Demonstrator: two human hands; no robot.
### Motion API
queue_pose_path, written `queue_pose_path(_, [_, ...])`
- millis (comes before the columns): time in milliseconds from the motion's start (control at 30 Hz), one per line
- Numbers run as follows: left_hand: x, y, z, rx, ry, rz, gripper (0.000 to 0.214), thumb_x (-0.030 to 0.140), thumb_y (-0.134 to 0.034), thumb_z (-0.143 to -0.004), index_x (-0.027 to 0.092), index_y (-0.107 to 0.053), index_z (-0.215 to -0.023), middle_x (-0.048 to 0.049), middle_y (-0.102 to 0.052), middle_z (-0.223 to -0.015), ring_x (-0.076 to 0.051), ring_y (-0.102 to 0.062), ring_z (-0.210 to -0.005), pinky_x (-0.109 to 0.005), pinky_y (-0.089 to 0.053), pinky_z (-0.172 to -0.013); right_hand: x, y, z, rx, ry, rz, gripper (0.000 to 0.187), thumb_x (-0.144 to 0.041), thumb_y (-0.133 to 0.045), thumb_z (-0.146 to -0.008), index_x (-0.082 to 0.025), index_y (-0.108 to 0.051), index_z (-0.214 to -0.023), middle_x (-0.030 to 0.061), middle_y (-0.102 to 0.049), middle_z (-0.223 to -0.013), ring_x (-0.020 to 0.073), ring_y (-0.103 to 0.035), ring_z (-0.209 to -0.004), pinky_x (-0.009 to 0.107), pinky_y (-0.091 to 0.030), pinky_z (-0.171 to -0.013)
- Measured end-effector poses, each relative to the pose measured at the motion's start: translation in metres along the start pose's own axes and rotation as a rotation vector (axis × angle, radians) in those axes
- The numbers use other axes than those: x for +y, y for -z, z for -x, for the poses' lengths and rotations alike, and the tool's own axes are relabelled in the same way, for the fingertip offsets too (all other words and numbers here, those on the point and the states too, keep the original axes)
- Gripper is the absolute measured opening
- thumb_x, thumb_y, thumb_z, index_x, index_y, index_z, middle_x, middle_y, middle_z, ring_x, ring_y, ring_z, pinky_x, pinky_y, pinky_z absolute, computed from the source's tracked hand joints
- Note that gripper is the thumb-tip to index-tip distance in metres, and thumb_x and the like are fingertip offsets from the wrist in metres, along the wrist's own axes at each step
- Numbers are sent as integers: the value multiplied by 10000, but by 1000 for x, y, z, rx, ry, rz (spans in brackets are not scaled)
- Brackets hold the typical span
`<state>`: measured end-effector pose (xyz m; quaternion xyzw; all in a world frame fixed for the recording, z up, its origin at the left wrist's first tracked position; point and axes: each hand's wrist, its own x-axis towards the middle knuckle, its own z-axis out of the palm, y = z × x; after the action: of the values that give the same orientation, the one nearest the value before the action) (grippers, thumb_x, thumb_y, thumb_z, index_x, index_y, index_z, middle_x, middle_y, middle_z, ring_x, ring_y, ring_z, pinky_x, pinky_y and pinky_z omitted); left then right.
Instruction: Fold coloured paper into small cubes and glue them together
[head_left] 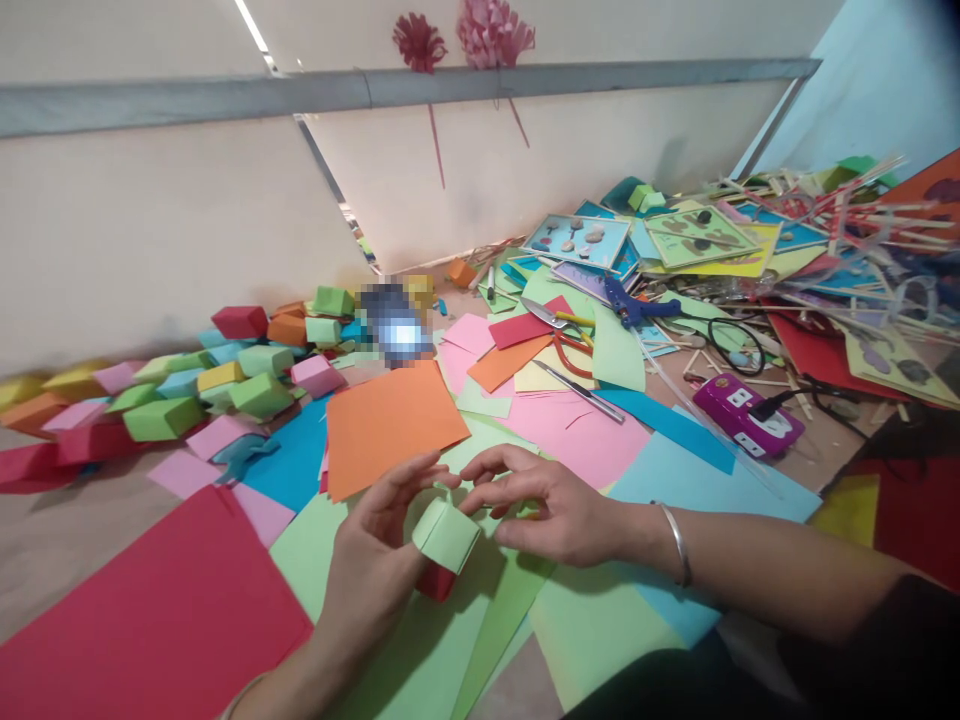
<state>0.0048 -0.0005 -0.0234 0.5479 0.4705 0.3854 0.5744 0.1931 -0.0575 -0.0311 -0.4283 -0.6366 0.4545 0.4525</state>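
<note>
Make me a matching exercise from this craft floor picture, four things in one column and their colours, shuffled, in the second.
Column one:
1. folded paper box in the left hand
2. power strip
3. glue gun
4. square sheet lying just beyond the box

Column two:
a. purple
b. orange
c. light green
d. blue

Pairs: 1-c, 2-a, 3-d, 4-b

Matt paper box; smooth orange paper sheet; metal bangle.
</note>
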Motion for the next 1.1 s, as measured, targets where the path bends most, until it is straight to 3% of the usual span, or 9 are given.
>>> queue_pose_path(167, [-2, -1, 1, -38, -147, 17, 668, 309, -878, -614, 252, -621, -1228, -10, -721, -798, -261, -646, -1032, -366, -479, -961, -6, 0, 2, -14, -13, -19, 347, -23, -577, -775, -210, -726, -1027, 67, -564, -1220, 164, -579, -1174, 312, -554, -949])
queue_pose_path(400, [-9, -4, -1, -146, -74, 69, 841, 317, -855, -659, 253, -462, -1401, -16, -712, -860, -232, -678, -893, -383, -502, -898, -5, 1, 3, 1, 21, 19, 306, -23, -581, -779, -186, -730, -991, 83, -579, -1207, 177, -594, -1171, 375, -504, -1033])
queue_pose_path(667, [-9, -1, 0, -170, -122, 42, 840, 320, -864, -668, 231, -458, -1399, -18, -710, -763, -276, -599, -1143, -373, -438, -993, -1, 1, 4, -12, -8, -27, 326, -39, -588, -792, -208, -739, -1025, 85, -550, -1250, 189, -551, -1252, 414, -441, -1103])
queue_pose_path(833, [-10, 1, -2, -218, -136, -10, 861, 283, -845, -672, 201, -414, -1413, -15, -703, -739, -275, -600, -1128, -379, -456, -968, -2, 0, 5, -15, -27, -71, 337, -49, -597, -776, -224, -751, -1019, 78, -549, -1257, 205, -539, -1260, 427, -424, -1110])
queue_pose_path(933, [-7, 0, -3, -172, -142, -18, 805, 283, -798, -705, 189, -418, -1409, -5, -689, -733, -262, -615, -1085, -385, -452, -973, -4, -3, 6, 0, -32, -65, 404, -25, -579, -738, -239, -747, -1037, 70, -549, -1256, 205, -544, -1238, 401, -473, -1054])
queue_pose_path(1000, [-3, -1, -5, -114, -99, -4, 761, 274, -762, -716, 198, -428, -1395, 0, -688, -776, -240, -644, -978, -359, -495, -878, -4, -3, 5, 24, -48, -80, 468, -31, -574, -727, -253, -720, -1112, 72, -527, -1294, 198, -560, -1202, 364, -528, -964])
queue_pose_path(1100, [3, -2, -8, -71, 21, 16, 708, 232, -724, -691, 219, -448, -1343, 5, -675, -859, -184, -630, -762, -265, -490, -597, 0, 0, 2, 116, -67, -133, 534, -78, -591, -735, -274, -647, -1229, 75, -497, -1337, 188, -566, -1167, 334, -561, -888])
